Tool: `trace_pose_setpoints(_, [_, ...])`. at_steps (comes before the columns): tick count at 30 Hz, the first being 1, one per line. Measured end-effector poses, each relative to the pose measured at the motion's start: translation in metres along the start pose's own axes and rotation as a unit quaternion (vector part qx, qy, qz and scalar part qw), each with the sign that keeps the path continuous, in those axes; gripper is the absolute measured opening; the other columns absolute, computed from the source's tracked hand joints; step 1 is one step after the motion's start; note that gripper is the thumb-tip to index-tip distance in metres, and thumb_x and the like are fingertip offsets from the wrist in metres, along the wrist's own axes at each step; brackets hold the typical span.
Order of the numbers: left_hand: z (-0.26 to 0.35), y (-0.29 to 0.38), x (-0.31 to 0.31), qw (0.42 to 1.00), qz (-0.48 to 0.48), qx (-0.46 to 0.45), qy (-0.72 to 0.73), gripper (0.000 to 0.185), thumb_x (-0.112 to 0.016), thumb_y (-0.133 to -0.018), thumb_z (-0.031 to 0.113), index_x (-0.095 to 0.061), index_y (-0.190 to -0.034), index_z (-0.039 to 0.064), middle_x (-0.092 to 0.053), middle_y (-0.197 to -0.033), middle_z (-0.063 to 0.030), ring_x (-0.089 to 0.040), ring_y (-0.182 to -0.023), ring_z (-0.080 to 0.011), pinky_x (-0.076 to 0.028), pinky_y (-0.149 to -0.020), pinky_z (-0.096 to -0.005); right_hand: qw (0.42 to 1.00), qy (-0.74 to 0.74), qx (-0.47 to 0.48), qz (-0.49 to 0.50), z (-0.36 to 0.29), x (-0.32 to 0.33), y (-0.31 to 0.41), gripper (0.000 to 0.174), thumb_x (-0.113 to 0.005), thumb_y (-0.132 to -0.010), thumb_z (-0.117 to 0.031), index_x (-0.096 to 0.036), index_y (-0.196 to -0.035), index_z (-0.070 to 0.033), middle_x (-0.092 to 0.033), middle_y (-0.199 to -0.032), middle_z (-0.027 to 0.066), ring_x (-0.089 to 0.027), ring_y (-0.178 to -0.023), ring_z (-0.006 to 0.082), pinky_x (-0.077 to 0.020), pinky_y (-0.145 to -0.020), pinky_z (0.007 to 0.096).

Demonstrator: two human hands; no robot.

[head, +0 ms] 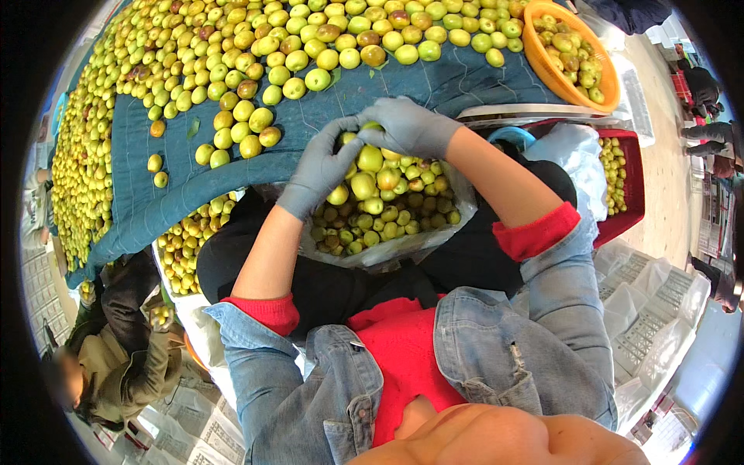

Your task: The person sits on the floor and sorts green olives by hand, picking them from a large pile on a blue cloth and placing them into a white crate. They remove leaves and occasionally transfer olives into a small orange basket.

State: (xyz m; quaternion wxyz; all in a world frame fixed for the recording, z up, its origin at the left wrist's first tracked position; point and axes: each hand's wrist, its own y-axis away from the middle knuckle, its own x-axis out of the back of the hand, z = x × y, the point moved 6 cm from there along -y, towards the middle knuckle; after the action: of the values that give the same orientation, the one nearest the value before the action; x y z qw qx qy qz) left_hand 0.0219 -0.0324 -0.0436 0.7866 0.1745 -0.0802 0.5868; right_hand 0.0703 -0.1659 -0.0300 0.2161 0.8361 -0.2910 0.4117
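My left hand (325,160) and my right hand (410,128), both in grey gloves, meet above a plastic-lined container (401,256) of green jujubes (372,224) between my legs. One green jujube (372,125) shows between the fingers of my right hand, by the left fingertips. Another jujube (347,138) shows between my left thumb and forefinger; whether they grip it is unclear. Just under my hands, several jujubes (363,185) look larger than those deeper in the container. Beyond my hands, a blue cloth (401,81) carries a broad spread of green and brownish jujubes (290,43).
An orange basket (610,87) of jujubes stands at the far right of the cloth. Below it is a red crate (630,203) with more jujubes and clear plastic. A white-edged container (180,261) of jujubes is at my left. A co-worker (128,372) sits lower left, holding jujubes.
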Motion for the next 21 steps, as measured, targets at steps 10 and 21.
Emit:
trace_pose_setpoints(10, [0.014, 0.015, 0.026, 1.000, -0.005, -0.011, -0.018, 0.027, -0.060, -0.094, 0.018, -0.062, -0.116, 0.002, -0.064, -0.112, -0.0039, -0.057, -0.104, -0.0129, -0.044, -0.096, -0.0291, 0.988, -0.135, 0.028, -0.063, -0.005, 0.023, 0.028, 0.030, -0.056, -0.093, -0.024, -0.063, -0.111, -0.002, -0.064, -0.110, 0.0153, -0.060, -0.106, 0.0278, -0.0463, -0.093, 0.0358])
trace_pose_setpoints(21, [-0.126, 0.014, 0.246, 0.863, 0.388, 0.277, -0.168, 0.065, -0.053, -0.084, 0.056, -0.054, -0.133, 0.014, -0.051, -0.133, -0.0242, -0.048, -0.126, -0.0365, -0.034, -0.107, -0.0439, 0.982, -0.065, -0.081, 0.159, 0.059, 0.097, 0.027, 0.030, -0.063, -0.089, -0.026, -0.065, -0.106, -0.002, -0.067, -0.096, 0.0182, -0.064, -0.088, 0.0314, -0.0491, -0.079, 0.0362])
